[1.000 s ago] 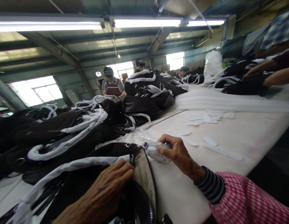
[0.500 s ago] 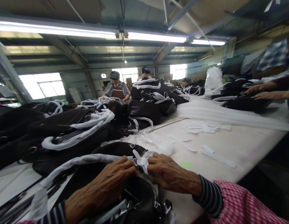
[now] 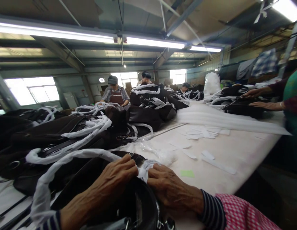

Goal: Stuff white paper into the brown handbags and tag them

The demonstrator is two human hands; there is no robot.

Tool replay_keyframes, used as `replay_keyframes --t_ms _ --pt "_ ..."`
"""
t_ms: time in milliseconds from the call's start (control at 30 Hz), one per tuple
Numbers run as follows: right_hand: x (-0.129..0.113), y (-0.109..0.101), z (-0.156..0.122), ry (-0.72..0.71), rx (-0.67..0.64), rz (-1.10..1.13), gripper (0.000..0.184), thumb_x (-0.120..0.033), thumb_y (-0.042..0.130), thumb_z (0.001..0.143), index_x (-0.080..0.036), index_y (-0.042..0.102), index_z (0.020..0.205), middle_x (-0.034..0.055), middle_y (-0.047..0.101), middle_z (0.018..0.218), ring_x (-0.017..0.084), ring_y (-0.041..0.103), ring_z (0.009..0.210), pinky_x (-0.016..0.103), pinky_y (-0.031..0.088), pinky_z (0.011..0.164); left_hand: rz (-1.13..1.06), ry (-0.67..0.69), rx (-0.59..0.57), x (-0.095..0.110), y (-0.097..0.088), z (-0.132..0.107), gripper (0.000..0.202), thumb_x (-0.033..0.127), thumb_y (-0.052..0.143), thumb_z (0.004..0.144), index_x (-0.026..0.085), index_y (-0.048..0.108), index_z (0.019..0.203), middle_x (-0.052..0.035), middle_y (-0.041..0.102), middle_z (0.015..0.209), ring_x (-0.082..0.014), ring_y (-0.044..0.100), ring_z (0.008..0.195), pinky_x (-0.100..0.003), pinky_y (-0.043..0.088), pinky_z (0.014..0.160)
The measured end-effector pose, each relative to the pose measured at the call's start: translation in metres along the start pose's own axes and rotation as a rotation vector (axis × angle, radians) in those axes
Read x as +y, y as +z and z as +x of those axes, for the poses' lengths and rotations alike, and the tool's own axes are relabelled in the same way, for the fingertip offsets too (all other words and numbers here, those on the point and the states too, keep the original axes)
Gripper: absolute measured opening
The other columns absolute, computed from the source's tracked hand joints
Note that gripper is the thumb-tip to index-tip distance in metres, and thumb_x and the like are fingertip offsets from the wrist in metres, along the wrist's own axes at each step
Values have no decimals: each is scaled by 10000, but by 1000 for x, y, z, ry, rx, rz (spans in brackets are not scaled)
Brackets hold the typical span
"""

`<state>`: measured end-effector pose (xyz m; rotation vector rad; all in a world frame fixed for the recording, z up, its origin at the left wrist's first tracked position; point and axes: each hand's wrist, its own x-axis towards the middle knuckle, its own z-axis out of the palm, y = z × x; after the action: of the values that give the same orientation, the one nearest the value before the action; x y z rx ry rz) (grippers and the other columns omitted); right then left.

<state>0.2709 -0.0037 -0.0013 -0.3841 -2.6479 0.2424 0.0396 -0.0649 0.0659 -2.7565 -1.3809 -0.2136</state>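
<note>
left hand [image 3: 115,175] over black bag [image 3: 112,204] | right hand [image 3: 166,187] curled on white wrap [image 3: 145,169] | green slip [image 3: 187,173] on pale table [image 3: 176,196]

No readable text, labels, numbers or signs.

The white table [image 3: 210,182] held many things.
Black bags [image 3: 122,198] lay on it, with white strips [image 3: 219,164], a green scrap [image 3: 187,173] and a long white sheet [image 3: 225,119].

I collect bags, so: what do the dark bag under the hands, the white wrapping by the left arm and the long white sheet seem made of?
The dark bag: perhaps leather or imitation leather, its curved edge glossy.
The white wrapping: thin, matte, crinkled, like tissue paper or nonwoven cloth.
The long white sheet: probably foam, given its soft, matte look.
</note>
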Motion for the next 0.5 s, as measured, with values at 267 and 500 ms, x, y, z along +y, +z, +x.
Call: replay_keyframes --t_ms 267,500 --pt "11 13 -8 19 66 39 93 -245 658 901 -198 577 905 47 611 999 216 509 941 350 424 854 -41 -22 22 -3 52 9 213 62 454 935 249 544 981 -30 579 1001 -215 502 930 -296 493 770" --pt "13 15 -9 -8 184 105 107 -223 717 889 -185 620 913 53 655 985 210 554 941 337 451 847 -80 2 44 4 8 2 288 136 404 956 265 644 1050 -29 654 1042 -191 603 914 -253 546 820"
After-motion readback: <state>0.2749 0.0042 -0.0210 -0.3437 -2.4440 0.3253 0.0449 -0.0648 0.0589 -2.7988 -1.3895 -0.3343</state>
